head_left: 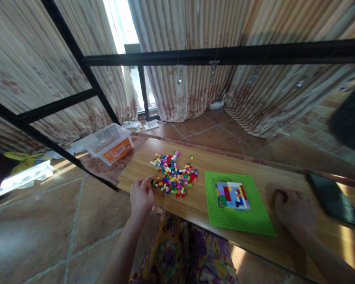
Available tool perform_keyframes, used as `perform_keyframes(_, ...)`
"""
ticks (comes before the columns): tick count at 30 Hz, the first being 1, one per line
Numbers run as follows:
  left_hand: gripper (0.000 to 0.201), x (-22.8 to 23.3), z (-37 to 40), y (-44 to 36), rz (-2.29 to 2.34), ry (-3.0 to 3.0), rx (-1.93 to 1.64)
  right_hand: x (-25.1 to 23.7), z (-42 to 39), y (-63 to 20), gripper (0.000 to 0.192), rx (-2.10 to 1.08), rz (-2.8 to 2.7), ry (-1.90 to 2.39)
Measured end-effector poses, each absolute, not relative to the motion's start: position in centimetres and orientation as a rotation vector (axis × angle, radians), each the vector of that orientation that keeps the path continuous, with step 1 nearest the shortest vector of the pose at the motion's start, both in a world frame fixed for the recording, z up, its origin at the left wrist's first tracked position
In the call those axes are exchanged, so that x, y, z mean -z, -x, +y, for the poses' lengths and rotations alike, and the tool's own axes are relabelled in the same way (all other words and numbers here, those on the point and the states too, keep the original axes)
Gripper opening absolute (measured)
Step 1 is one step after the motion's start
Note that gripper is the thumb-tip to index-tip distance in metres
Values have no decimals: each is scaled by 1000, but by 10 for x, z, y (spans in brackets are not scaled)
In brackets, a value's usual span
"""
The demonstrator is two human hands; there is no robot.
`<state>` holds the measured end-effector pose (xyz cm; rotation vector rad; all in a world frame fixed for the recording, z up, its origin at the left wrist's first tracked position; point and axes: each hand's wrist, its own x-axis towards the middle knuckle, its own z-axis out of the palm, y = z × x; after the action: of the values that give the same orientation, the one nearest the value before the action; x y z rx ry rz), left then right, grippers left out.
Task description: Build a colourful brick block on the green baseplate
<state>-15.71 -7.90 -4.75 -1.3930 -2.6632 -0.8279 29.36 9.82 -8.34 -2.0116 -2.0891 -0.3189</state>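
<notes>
At the left end of the wooden bench, my left hand [142, 197] rests at the near edge of a loose pile of small coloured toy bricks [174, 173]. Its fingers are curled together, and a dark brick [153, 183] shows right by the fingertips; whether it is gripped I cannot tell. A green baseplate [239, 225] lies to the right of the pile. On it stands a low, roughly square build of coloured bricks [232, 195]. My right hand [296, 213] lies on the bench just right of the baseplate, fingers curled in, with nothing visible in them.
A dark phone or tablet [335, 199] lies at the bench's right end. On the floor beyond the left end sits a clear plastic box [112, 144] with an orange label. A black metal frame [165, 58] crosses before the curtains [171, 90].
</notes>
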Motion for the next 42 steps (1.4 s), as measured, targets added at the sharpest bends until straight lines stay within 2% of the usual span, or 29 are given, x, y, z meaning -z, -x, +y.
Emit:
perform_keyframes(6, 35, 51, -71, 158, -2642, 1497, 702, 85, 99, -294, 35, 342, -2070, 1991)
perform_keyframes(13, 26, 55, -65, 156, -2637, 1475, 825, 90, 102, -299, 35, 315, -2076, 2012)
perform_keyframes(28, 18, 56, -63, 154, -2833, 1129, 1323, 89, 102, -298, 35, 330, -2071, 2013)
perform_keyframes(32, 20, 56, -63, 156, -2835, 1052, 1487, 91, 102, -298, 36, 370, -2080, 2007)
perform_keyframes(37, 32, 56, -63, 159, -2777, 1028, 1667, 89, 101, -296, 35, 420, -2071, 1988)
perform_keyframes(42, 26, 45, -62, 154, -2791, 1061, 1813, 86, 99, -293, 32, 399, -2064, 1940)
